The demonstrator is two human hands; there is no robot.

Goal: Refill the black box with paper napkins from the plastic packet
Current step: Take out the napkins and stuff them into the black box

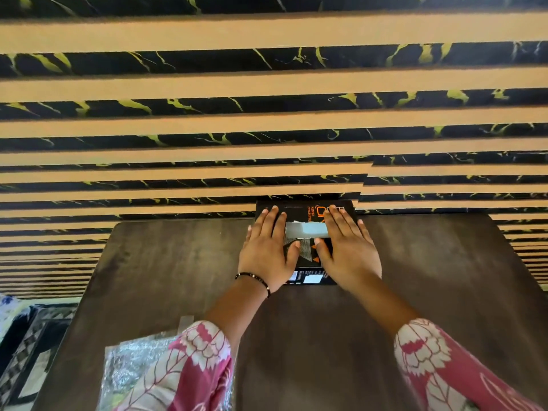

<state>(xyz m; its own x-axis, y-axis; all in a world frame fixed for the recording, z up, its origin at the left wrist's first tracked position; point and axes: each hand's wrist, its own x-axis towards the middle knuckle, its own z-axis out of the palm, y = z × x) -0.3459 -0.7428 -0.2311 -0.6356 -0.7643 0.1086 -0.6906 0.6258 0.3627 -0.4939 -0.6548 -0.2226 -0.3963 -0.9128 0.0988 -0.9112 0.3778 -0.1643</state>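
Left hand (267,250) and right hand (348,247) lie flat, fingers spread, atop black box (305,262).

Both arms are bare from the hands to well past the wrists, and then loose sleeves begin. The left sleeve (189,369) is pink with large cream flower shapes made of scalloped petals, and thin cream lines run through the cloth like leaf veins. The right sleeve (439,369) is of the same print, pink ground with cream blooms that have pink centres. On the left wrist sits a thin bracelet (255,278) of small dark beads, with a few paler beads strung among them. The fingernails are short and unpainted.
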